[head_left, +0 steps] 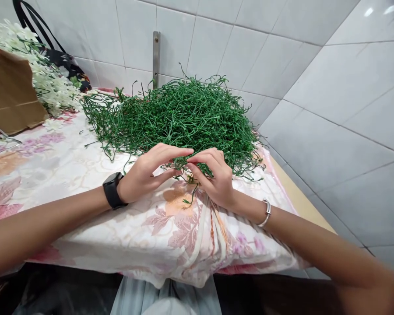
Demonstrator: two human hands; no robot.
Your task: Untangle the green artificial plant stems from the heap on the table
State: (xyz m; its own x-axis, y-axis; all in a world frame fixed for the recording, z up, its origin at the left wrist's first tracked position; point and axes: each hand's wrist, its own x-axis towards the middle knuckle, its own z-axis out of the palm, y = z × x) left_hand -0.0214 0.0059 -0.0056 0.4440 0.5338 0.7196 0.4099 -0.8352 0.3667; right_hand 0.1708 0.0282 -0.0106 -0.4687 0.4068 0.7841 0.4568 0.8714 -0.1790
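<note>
Looks to be fingering loose stems at the near edge of the pile of green stems (190, 113), heaped on the desk (302, 203) over a floral cloth (134, 238). Note left hand (144, 170) at the front of the pile, thumb and index parted around a small green clump (179, 163). Note right hand (218, 177) also at the front of the pile, index and thumb tips nearly together, right beside the clump. Can't tell either grip as clamped or loose: strands too fine, too covered. Mark one curly stem (193, 194) just in front of the pile, below the fingers.

Would call next for a light fingertip pinch on a single stem, eased out without dragging neighbours along. Would also call for a steady left grip, given such thin, tangle-prone strands.

Hidden: far fingers of the left hand, screened by index and thumb; anything buried inside the pile. Cut off by the frame, left of the pile: white flowers (57, 87) and brown paper (13, 92). Partly covered by those flowers, behind and left of the pile: a dark bag (65, 62), contents out of sight.
</note>
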